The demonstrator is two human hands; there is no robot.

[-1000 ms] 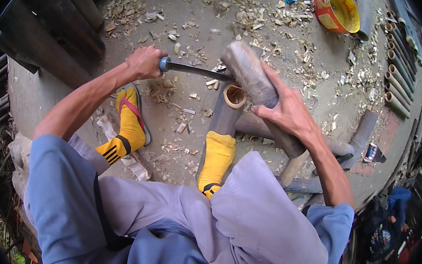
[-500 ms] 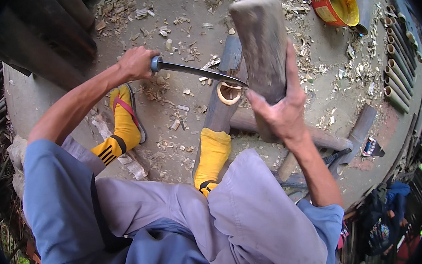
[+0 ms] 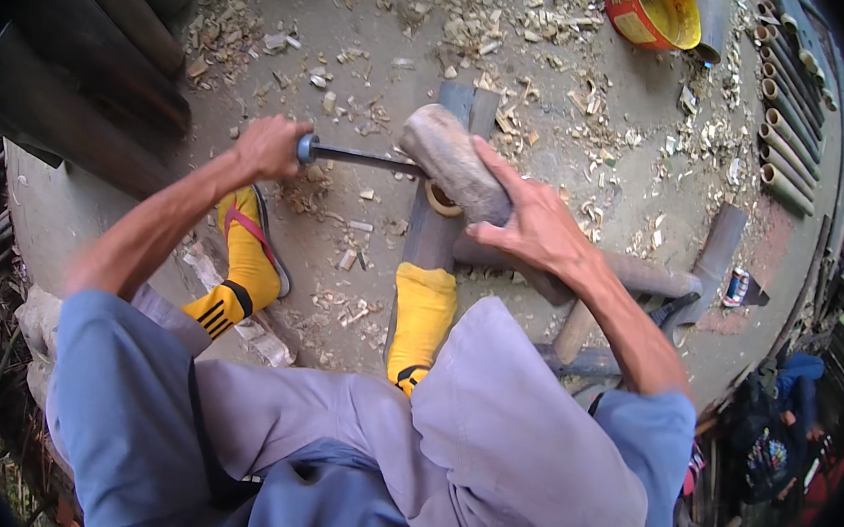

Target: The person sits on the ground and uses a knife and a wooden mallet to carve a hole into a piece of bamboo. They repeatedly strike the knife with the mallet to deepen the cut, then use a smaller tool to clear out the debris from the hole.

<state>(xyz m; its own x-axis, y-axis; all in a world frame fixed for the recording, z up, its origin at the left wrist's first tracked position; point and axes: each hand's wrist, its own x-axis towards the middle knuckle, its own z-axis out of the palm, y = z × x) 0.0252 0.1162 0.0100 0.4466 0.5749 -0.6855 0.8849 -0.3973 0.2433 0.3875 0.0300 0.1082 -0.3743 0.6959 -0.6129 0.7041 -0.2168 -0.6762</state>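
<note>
My left hand [image 3: 269, 148] is closed around the handle of a long knife [image 3: 366, 159], its blade pointing right with a blue-grey collar by the grip. In my right hand [image 3: 544, 226] is a thick wooden block [image 3: 459, 156], tilted, its far end over the blade's tip and hiding it. Beneath them lies a dark bamboo pole [image 3: 429, 242] with a pale-rimmed opening cut in it, partly covered by the block. My yellow-socked foot [image 3: 424, 314] rests along the near part of the pole.
Pale wood chips [image 3: 477, 32] litter the floor. Large dark bamboo poles [image 3: 76, 83] stand at the left. A yellow-and-red tub [image 3: 654, 18] sits at the far right, near a row of cut bamboo tubes [image 3: 787, 160]. A crosswise round pole [image 3: 642, 275] lies right of my foot.
The wooden block has come down and left, from raised above the pole to over the knife's tip. My left hand stays nearly in place, with the blade seen more edge-on.
</note>
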